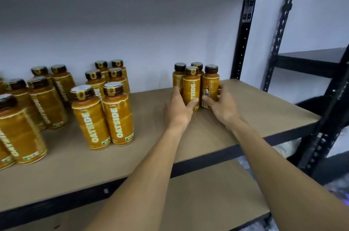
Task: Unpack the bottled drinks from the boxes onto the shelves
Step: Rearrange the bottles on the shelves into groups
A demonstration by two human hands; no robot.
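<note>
**Four bottles bracketed between two hands on the shelf**

Four bottled drinks stand upright as a tight cluster [195, 85] toward the right end of the brown shelf [255, 110], two in front and two behind, their sides touching. They appear to be set down as a block, and that fits the rest of the shelf: the other bottles [102, 110] to the left also stand in compact groups with bare board between them, which keeps rows neat and leaves room to fill.

The left hand [179, 110] cups the cluster's left side. Its thumb lies across the lower front of the near-left bottle and its fingers [177, 91] reach up along the side of the bottle behind. The right hand [221, 102] mirrors it on the right, thumb low against the front-right bottle and fingers curled round its far side. Both hands are half open, pressing inward against the group rather than wrapped round any single bottle. Whether they are squeezing firmly or only steadying is not clear.

No box is in view. The shelf below [207, 198] looks bare where it shows.
</note>
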